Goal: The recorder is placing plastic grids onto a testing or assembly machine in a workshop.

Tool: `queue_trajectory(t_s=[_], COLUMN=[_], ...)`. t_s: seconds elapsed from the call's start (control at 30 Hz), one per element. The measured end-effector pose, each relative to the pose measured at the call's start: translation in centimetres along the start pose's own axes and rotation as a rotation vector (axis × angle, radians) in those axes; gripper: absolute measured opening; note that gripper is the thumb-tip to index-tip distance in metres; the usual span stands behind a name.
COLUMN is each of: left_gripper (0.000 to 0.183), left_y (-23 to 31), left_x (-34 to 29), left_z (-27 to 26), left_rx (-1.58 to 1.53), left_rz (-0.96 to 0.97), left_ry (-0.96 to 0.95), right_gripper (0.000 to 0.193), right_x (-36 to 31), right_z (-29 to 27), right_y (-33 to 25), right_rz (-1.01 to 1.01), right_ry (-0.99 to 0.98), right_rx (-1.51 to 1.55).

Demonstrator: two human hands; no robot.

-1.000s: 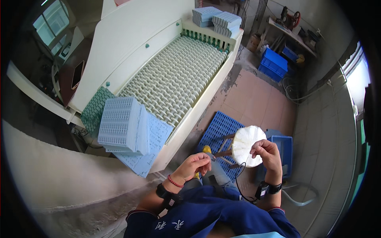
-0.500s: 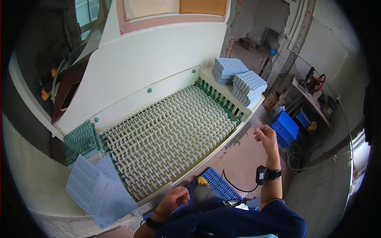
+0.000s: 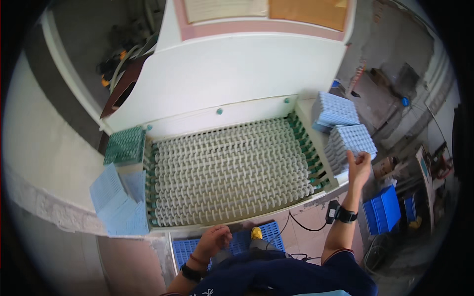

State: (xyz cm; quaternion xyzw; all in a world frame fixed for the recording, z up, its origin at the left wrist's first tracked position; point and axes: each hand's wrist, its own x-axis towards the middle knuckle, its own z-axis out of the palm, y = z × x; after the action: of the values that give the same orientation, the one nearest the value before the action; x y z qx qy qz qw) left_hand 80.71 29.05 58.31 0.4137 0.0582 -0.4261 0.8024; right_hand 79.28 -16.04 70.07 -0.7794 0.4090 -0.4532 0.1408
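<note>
My right hand [image 3: 359,170] reaches to the front stack of pale blue moulded panels [image 3: 351,140] on the machine's right ledge. Its thumb and fingers are apart with nothing between them; whether they touch the stack I cannot tell. My left hand [image 3: 216,239] hangs by the machine's front edge, its fingers loosely curled in, and no object shows in it. Between and beyond my hands lies a bed of whitish ringed rollers [image 3: 232,172]. A second stack of blue panels [image 3: 335,112] stands just behind the front one.
Blue perforated sheets [image 3: 117,202] and a green slotted panel [image 3: 124,146] lie at the machine's left end. A tall white panel [image 3: 247,69] rises behind the rollers. Below are a blue slatted mat [image 3: 270,234], a dangling black cable [image 3: 306,228] and a blue crate [image 3: 382,211] at right.
My view has turned to the right. My right hand has moved from over the floor to the front blue stack. My left hand stays low by the front edge.
</note>
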Motion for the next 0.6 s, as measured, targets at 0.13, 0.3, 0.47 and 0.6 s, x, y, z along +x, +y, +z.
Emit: queue_trajectory(t_s=[0.13,0.3,0.47,0.6], left_gripper=[0.014,0.018,0.021,0.023], left_y=[0.0,0.6,-1.1,-1.1], left_x=[-0.6,-1.2,-1.7,-3.2], left_z=[-2.6,-4.5,-9.2,-9.6], left_rx=[0.048,0.155,0.390,0.436], left_rz=[-0.007,-0.008,-0.126,-0.171], left_ry=[0.090,0.037,-0.044,-0.109], right_gripper=[0.036,0.041,0.016,0.010], right_x=[0.3,0.9,-4.8,-14.6], right_z=[0.5,0.0,-2.4,-1.7], right_y=[0.9,1.5,-2.2,-1.3], right_rz=[-0.100,-0.099,-0.309,0.148], right_ry=[-0.017,-0.030,-0.378,-1.559], right_rx=[0.092,0.013,0.196,0.546])
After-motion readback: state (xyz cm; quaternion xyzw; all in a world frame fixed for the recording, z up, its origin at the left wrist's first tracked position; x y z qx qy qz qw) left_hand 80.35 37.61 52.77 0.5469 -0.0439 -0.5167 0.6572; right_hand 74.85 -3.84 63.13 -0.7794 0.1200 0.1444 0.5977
